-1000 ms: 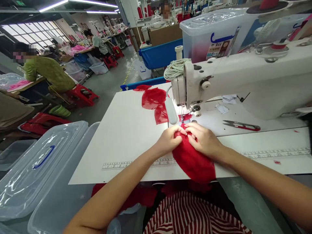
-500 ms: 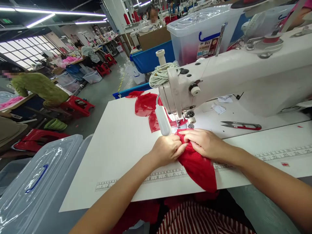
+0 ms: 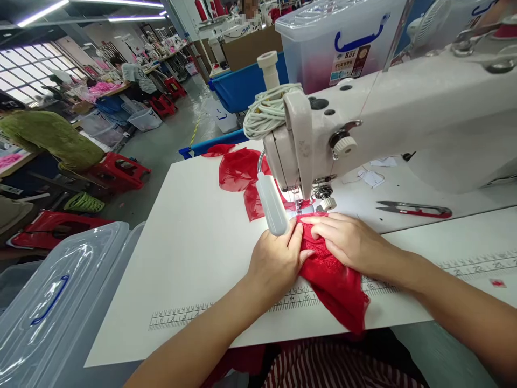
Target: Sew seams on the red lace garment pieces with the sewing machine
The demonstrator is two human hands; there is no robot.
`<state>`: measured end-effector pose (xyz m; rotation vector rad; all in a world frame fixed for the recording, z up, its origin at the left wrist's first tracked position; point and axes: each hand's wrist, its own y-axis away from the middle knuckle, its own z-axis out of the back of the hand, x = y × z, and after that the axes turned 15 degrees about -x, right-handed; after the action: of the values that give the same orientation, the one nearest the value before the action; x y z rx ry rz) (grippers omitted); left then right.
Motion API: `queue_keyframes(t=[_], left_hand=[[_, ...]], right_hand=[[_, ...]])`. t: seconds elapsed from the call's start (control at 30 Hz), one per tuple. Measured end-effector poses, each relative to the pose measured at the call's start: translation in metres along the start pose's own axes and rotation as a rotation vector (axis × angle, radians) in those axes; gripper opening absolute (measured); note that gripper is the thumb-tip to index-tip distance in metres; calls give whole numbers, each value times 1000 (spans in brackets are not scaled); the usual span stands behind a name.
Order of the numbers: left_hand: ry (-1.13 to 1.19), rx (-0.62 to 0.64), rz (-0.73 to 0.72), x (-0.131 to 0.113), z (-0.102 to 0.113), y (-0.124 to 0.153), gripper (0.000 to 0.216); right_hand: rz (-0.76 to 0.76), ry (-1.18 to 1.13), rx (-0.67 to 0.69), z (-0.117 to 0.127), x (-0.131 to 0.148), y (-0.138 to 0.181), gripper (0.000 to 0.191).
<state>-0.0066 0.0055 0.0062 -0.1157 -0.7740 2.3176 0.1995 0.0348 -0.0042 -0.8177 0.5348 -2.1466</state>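
A piece of red lace fabric (image 3: 339, 288) runs from under the presser foot (image 3: 298, 207) of a white sewing machine (image 3: 404, 118) down over the table's front edge. My left hand (image 3: 277, 261) holds its left edge, fingers pointing at the needle area and thumb on the lace; the fingertips are partly hidden by a white lamp (image 3: 271, 205). My right hand (image 3: 351, 242) grips the fabric from the right, fingers bent over it close to the presser foot. More sheer red fabric (image 3: 240, 170) lies behind the lamp.
Red-handled thread snips (image 3: 416, 209) lie right of my right hand, with paper tags (image 3: 370, 178) behind. A ruler strip (image 3: 177, 317) runs along the table's front. Lidded plastic bins (image 3: 72, 302) stand at left; a clear box (image 3: 339, 43) stands behind the machine. Co-workers sit at left.
My left hand has gone from a tight pinch to straighter fingers along the fabric's edge. The right hand stays on the fabric. The camera view has moved slightly closer to the machine.
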Motion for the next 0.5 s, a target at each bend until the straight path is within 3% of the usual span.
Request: queue_keyframes(t=[0.13,0.3,0.4,0.5], left_hand=[[-23,-40,-45,-2,-2,-1,51],[23,17,29,-3,1,-6,47],[150,-106,132,3,36,-12,36],[349,-479,375,3,101,-13,37]], right_hand=[[6,-6,-13,-1,0,1,33],[-4,-21,-11,1,2,2,30],[-30,-37,-44,1,3,4,30],[-70,-66,-41,1,3,7,31]])
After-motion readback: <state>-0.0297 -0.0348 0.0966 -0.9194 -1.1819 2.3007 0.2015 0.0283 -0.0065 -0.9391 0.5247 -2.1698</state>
